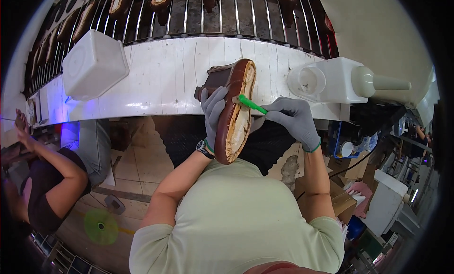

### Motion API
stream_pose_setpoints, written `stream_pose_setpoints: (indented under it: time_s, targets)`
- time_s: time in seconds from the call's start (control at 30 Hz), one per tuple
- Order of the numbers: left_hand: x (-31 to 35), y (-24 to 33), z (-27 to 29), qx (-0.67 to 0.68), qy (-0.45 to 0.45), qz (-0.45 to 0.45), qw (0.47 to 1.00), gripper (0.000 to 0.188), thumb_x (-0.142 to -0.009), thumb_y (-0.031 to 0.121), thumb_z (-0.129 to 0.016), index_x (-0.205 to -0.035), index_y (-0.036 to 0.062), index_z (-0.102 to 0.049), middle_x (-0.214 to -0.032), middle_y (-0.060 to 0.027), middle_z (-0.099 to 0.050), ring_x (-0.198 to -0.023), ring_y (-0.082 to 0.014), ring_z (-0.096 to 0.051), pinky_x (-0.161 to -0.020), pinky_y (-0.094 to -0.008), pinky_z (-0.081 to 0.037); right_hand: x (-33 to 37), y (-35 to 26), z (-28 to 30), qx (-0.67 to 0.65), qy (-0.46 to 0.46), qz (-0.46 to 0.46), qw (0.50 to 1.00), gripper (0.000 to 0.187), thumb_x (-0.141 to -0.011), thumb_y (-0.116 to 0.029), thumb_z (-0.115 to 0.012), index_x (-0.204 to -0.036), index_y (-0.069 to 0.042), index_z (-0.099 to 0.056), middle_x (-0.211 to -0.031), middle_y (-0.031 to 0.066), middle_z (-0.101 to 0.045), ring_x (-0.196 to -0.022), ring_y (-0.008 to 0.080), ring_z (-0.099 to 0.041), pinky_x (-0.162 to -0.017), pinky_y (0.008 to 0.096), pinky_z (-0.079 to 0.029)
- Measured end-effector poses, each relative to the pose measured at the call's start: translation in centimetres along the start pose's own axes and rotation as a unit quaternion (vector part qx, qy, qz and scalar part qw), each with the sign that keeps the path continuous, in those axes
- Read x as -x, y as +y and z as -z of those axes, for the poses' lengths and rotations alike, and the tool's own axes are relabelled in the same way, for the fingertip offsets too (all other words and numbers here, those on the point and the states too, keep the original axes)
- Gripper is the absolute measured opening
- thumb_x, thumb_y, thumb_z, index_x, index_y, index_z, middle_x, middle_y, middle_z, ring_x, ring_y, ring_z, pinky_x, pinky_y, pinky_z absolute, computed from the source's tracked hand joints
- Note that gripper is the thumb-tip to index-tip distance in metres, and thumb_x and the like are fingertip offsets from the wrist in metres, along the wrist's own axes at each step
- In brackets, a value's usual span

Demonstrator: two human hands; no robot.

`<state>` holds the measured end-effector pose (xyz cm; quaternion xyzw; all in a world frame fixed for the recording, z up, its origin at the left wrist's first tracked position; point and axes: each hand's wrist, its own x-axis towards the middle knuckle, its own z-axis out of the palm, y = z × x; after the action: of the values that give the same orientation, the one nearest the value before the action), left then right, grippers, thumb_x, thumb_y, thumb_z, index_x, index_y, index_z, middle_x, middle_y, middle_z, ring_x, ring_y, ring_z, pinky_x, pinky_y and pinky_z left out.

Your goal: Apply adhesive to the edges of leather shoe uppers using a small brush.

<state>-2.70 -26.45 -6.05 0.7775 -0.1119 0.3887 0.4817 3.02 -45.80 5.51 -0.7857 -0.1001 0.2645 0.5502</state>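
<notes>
My left hand (214, 112), in a grey glove, is wrapped round the side of a brown lasted shoe upper (229, 120). The shoe is tilted over the front edge of the white table (161, 80), its pale, unsoled bottom turned to the right. A green-handled brush (253, 105) is pinched in my gloved right hand (295, 120). Its head meets the shoe at the edge between the brown upper and the pale bottom, close to my left fingers. The bristles are too small to make out clearly.
A white plastic container (94, 66) stands at the table's left, and a white jug (338, 78) with a clear cup (307, 80) at its right. Beyond runs a roller conveyor (220, 14) carrying several lasted shoes. A co-worker's arm (61, 165) is at far left.
</notes>
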Motion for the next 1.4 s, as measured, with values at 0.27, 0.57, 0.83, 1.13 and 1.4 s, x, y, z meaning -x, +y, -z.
stream_pose_setpoints:
  time_s: [0.27,0.57,0.83,1.13,1.4]
  targets:
    - [-0.2,-0.3,0.3,0.009,-0.002,-0.005,1.0,0.081,-0.075,0.036,-0.079,-0.134,0.0041,-0.035,-0.134,-0.02,-0.047,-0.12,-0.0352,-0.048,-0.107,-0.0548,-0.031,1.6,-1.1,-1.3,0.052,-0.044,0.092,0.993,0.02,-0.078,-0.008,-0.075,-0.097,-0.003,-0.074,-0.078,0.0087,-0.068,-0.067,0.0138,-0.062,-0.064,0.0254,-0.047]
    - [3.2,-0.7,2.1,0.209,-0.174,0.349,0.897,0.082,-0.074,0.044,-0.078,-0.134,0.0031,-0.041,-0.133,-0.0182,-0.049,-0.118,-0.0347,-0.049,-0.101,-0.0468,-0.037,2.6,-2.8,-2.5,0.084,-0.034,0.187,0.978,0.029,-0.07,-0.007,-0.08,-0.099,-0.005,-0.075,-0.079,0.0082,-0.07,-0.066,0.0139,-0.064,-0.059,0.0254,-0.047]
    - [-3.3,2.6,4.5,0.14,-0.23,0.223,0.937,0.079,-0.07,0.047,-0.08,-0.13,0.0055,-0.051,-0.13,-0.014,-0.051,-0.115,-0.0333,-0.051,-0.097,-0.045,-0.038,2.0,-4.8,-2.0,0.148,-0.043,0.294,0.943,0.028,-0.074,-0.004,-0.075,-0.102,-0.009,-0.073,-0.08,0.0077,-0.068,-0.068,0.0207,-0.067,-0.06,0.0271,-0.052]
    - [-8.7,2.9,7.0,0.315,-0.357,0.299,0.827,0.086,-0.063,0.02,-0.089,-0.136,0.0069,-0.046,-0.125,-0.009,-0.058,-0.113,-0.0199,-0.058,-0.1,-0.0317,-0.045,-0.1,-7.7,0.3,0.306,0.032,0.422,0.853,0.028,-0.073,-0.012,-0.074,-0.101,-0.014,-0.073,-0.08,0.003,-0.067,-0.065,0.0195,-0.064,-0.053,0.0298,-0.049]
    - [-13.7,-0.8,6.9,0.346,-0.521,0.326,0.709,0.08,-0.065,0.005,-0.087,-0.135,0.0056,-0.048,-0.129,-0.0072,-0.059,-0.114,-0.0164,-0.057,-0.099,-0.0324,-0.047,-1.7,-10.3,2.3,0.429,0.025,0.437,0.79,0.026,-0.077,-0.018,-0.072,-0.103,-0.018,-0.071,-0.079,-0.0003,-0.066,-0.064,0.0164,-0.062,-0.052,0.0293,-0.047]
